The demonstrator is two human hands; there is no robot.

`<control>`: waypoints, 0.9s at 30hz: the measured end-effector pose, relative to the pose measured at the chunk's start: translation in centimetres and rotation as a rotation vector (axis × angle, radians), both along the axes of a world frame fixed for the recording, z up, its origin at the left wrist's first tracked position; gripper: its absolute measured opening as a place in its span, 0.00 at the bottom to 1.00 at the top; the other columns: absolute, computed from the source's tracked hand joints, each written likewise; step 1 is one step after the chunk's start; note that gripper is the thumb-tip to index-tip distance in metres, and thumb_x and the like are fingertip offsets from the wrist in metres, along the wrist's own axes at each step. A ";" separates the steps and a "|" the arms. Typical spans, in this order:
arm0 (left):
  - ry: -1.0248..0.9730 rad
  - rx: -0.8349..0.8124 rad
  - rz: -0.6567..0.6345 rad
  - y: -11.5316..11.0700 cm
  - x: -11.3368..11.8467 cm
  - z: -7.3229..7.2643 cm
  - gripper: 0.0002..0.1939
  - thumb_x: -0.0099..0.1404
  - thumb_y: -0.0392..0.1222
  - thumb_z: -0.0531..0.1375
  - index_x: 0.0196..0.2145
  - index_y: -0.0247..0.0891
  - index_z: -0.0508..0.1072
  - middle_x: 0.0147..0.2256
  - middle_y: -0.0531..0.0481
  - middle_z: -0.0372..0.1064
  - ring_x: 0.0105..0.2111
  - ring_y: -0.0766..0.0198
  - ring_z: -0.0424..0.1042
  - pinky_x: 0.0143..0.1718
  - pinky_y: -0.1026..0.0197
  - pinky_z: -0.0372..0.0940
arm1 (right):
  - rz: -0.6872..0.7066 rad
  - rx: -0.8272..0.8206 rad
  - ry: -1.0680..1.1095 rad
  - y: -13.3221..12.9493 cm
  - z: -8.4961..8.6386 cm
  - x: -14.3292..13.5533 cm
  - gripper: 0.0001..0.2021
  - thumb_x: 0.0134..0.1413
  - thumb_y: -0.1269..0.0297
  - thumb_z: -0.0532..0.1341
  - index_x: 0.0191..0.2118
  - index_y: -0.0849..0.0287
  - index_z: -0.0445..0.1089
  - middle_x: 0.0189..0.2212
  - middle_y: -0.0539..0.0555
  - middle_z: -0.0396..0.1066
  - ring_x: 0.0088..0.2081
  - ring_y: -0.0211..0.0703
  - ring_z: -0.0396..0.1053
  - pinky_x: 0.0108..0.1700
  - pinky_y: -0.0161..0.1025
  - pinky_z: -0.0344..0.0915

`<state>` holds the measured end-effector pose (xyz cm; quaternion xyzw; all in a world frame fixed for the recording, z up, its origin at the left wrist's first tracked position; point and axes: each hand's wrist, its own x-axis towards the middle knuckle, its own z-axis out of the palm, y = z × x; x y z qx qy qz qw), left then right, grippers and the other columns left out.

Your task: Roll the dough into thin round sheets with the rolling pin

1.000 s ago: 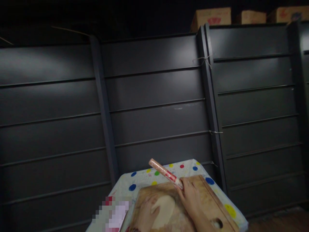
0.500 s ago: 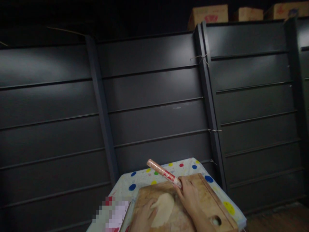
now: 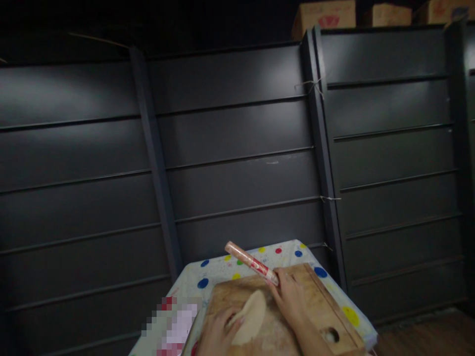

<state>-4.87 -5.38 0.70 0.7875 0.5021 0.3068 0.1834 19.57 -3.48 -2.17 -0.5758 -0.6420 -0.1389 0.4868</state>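
Note:
A flat, pale sheet of dough (image 3: 253, 316) lies on a wooden cutting board (image 3: 315, 301). My left hand (image 3: 219, 330) pinches the dough's left edge, which is slightly raised and curled over. My right hand (image 3: 288, 291) is wrapped round the near end of a wooden rolling pin (image 3: 247, 258) with a red and white label. The pin slants away to the upper left, over the far edge of the board, apart from the dough.
The board rests on a table with a white cloth (image 3: 218, 267) patterned in coloured dots. A pixelated patch (image 3: 178, 324) covers something at the table's left. Behind stands a dark panelled wall (image 3: 241, 183), with cardboard boxes (image 3: 326, 17) above it.
My left hand has lifted and drawn the dough's left edge, so the sheet looks narrower and more pointed. My right hand and the rolling pin have hardly moved. The view has shifted slightly.

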 end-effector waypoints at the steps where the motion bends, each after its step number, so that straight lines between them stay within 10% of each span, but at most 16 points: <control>1: -0.008 0.020 -0.010 -0.2 0.0 0.0 0.18 0.64 0.59 0.53 0.41 0.51 0.77 0.45 0.50 0.77 0.50 0.47 0.71 0.55 0.51 0.63 | -0.001 -0.008 0.003 0.0 0.0 0.0 0.13 0.66 0.51 0.53 0.47 0.51 0.68 0.37 0.52 0.76 0.38 0.49 0.72 0.39 0.42 0.62; 14: -0.170 -0.007 -0.210 0.9 -1.0 5.2 0.20 0.64 0.58 0.56 0.40 0.41 0.77 0.39 0.48 0.78 0.42 0.54 0.74 0.44 0.59 0.68 | -0.022 -0.006 0.031 -0.1 0.1 -0.1 0.16 0.66 0.48 0.51 0.45 0.52 0.69 0.36 0.53 0.76 0.36 0.49 0.73 0.37 0.41 0.63; 27: -0.043 -0.014 -0.397 6.3 1.0 4.3 0.17 0.63 0.53 0.59 0.44 0.41 0.77 0.44 0.47 0.77 0.46 0.55 0.73 0.51 0.56 0.65 | -0.021 0.006 0.032 -0.2 0.2 -0.2 0.16 0.67 0.48 0.50 0.45 0.52 0.68 0.35 0.52 0.76 0.34 0.49 0.73 0.37 0.42 0.62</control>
